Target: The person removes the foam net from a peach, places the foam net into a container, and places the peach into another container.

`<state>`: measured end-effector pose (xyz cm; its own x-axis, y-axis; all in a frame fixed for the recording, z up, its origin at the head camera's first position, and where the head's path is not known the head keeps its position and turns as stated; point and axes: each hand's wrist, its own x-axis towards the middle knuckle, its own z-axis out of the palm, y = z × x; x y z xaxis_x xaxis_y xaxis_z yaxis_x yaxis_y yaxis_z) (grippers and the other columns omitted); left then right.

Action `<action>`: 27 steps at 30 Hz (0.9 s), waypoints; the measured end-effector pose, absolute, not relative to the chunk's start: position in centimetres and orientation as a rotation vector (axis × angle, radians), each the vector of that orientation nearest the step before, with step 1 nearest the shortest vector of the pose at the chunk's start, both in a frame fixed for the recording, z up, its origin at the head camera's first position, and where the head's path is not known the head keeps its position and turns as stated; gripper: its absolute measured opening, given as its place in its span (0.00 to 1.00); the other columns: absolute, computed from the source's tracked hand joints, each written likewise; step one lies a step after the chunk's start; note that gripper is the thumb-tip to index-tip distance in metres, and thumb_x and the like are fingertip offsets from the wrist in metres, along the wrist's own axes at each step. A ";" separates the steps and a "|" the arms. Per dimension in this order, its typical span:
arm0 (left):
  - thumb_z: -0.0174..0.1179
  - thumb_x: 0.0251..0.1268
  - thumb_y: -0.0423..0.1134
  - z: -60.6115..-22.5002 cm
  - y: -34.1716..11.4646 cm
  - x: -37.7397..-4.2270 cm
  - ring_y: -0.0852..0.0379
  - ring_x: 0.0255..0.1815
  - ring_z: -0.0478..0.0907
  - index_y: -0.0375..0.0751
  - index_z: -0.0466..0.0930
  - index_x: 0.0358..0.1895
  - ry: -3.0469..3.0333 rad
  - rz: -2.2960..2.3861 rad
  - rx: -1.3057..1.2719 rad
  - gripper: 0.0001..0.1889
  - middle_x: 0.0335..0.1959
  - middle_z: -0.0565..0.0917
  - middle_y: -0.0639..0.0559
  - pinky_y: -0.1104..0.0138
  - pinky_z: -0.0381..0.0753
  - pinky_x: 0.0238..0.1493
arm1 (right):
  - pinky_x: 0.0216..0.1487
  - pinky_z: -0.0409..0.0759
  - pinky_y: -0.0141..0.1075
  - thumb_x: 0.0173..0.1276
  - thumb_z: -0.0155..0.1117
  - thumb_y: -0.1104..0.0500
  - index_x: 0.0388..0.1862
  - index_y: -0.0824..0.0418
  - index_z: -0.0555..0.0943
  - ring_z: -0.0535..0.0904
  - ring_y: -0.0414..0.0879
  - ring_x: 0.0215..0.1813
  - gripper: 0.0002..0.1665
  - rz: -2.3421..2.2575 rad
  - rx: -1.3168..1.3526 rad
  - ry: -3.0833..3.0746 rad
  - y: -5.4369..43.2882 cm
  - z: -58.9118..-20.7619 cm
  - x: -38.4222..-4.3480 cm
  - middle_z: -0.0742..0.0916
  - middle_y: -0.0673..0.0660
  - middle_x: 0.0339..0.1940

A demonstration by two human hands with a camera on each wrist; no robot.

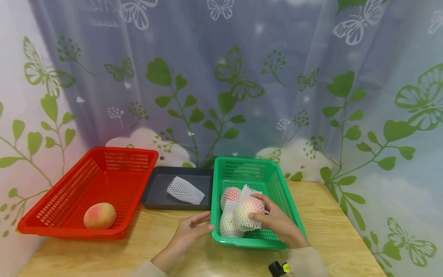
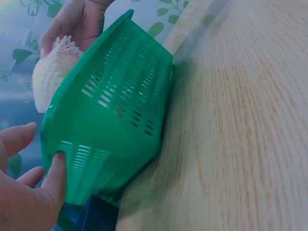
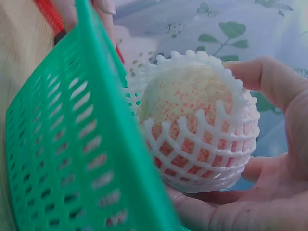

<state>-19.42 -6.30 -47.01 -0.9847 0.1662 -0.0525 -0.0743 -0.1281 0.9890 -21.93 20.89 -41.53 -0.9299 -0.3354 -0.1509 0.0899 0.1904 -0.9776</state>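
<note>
My right hand [image 1: 278,223] grips a peach [image 1: 250,211] sleeved in a white foam net, over the green basket [image 1: 297,215]. In the right wrist view the net [image 3: 211,163] wraps the peach, whose pale, red-speckled skin [image 3: 187,96] shows at the net's open end. Two more netted peaches, one at the back [image 1: 230,195] and one in front [image 1: 229,225], lie in the basket. My left hand [image 1: 185,236] is at the basket's left side, fingers extended; in the left wrist view a fingertip [image 2: 58,159] appears to touch the basket's outer wall [image 2: 115,91].
A dark tray [image 1: 155,194] holding an empty foam net [image 1: 185,190] lies left of the green basket. Farther left stands a red basket [image 1: 121,184] with a bare peach [image 1: 100,216]. A small black object [image 1: 276,269] is near the right sleeve. A patterned curtain [image 1: 207,77] hangs behind.
</note>
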 end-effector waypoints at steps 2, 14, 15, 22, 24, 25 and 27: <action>0.66 0.58 0.33 -46.9 -6.5 -19.5 0.52 0.53 0.79 0.28 0.72 0.62 1.989 2.234 0.106 0.28 0.59 0.77 0.36 0.65 0.76 0.54 | 0.45 0.81 0.44 0.66 0.65 0.57 0.74 0.54 0.56 0.76 0.50 0.50 0.42 -1.814 -0.263 2.116 20.4 -41.3 -22.1 0.68 0.69 0.62; 0.64 0.61 0.37 -45.2 -8.0 -19.4 0.55 0.56 0.77 0.33 0.73 0.62 2.007 2.276 0.081 0.26 0.60 0.78 0.41 0.61 0.74 0.60 | 0.44 0.79 0.42 0.62 0.68 0.58 0.71 0.51 0.61 0.75 0.52 0.51 0.41 -1.809 -0.384 2.123 16.6 -39.7 -22.3 0.71 0.67 0.60; 0.64 0.61 0.36 -45.1 -8.1 -19.4 0.56 0.55 0.77 0.33 0.73 0.63 1.995 2.287 0.088 0.26 0.60 0.77 0.41 0.63 0.75 0.59 | 0.44 0.79 0.41 0.62 0.69 0.58 0.71 0.50 0.62 0.75 0.52 0.51 0.41 -1.812 -0.388 2.123 16.3 -39.6 -22.3 0.72 0.67 0.60; 0.62 0.62 0.34 -44.7 -10.2 -19.6 0.55 0.57 0.76 0.33 0.69 0.65 1.965 2.327 0.150 0.28 0.63 0.74 0.38 0.67 0.76 0.56 | 0.47 0.77 0.40 0.62 0.68 0.59 0.71 0.52 0.62 0.74 0.52 0.53 0.40 -1.844 -0.471 2.059 13.8 -39.3 -22.2 0.70 0.65 0.63; 0.62 0.62 0.34 -44.6 -10.8 -19.6 0.53 0.60 0.74 0.33 0.69 0.66 1.979 2.331 0.155 0.28 0.64 0.73 0.39 0.69 0.76 0.56 | 0.47 0.78 0.40 0.63 0.67 0.60 0.71 0.52 0.62 0.75 0.51 0.53 0.40 -1.861 -0.509 2.022 13.0 -39.3 -22.2 0.67 0.65 0.64; 0.61 0.63 0.33 -44.5 -11.1 -19.6 0.52 0.61 0.73 0.33 0.68 0.66 1.985 2.336 0.156 0.28 0.64 0.73 0.39 0.69 0.76 0.56 | 0.47 0.78 0.40 0.63 0.67 0.61 0.71 0.52 0.61 0.75 0.51 0.54 0.40 -1.873 -0.525 2.001 12.6 -39.3 -22.2 0.66 0.65 0.65; 0.61 0.63 0.33 -44.3 -11.6 -19.6 0.54 0.61 0.73 0.33 0.67 0.67 1.991 2.347 0.155 0.28 0.65 0.72 0.39 0.70 0.76 0.55 | 0.48 0.79 0.40 0.62 0.67 0.62 0.71 0.53 0.61 0.75 0.51 0.54 0.41 -1.899 -0.551 1.956 11.7 -39.3 -22.2 0.66 0.65 0.65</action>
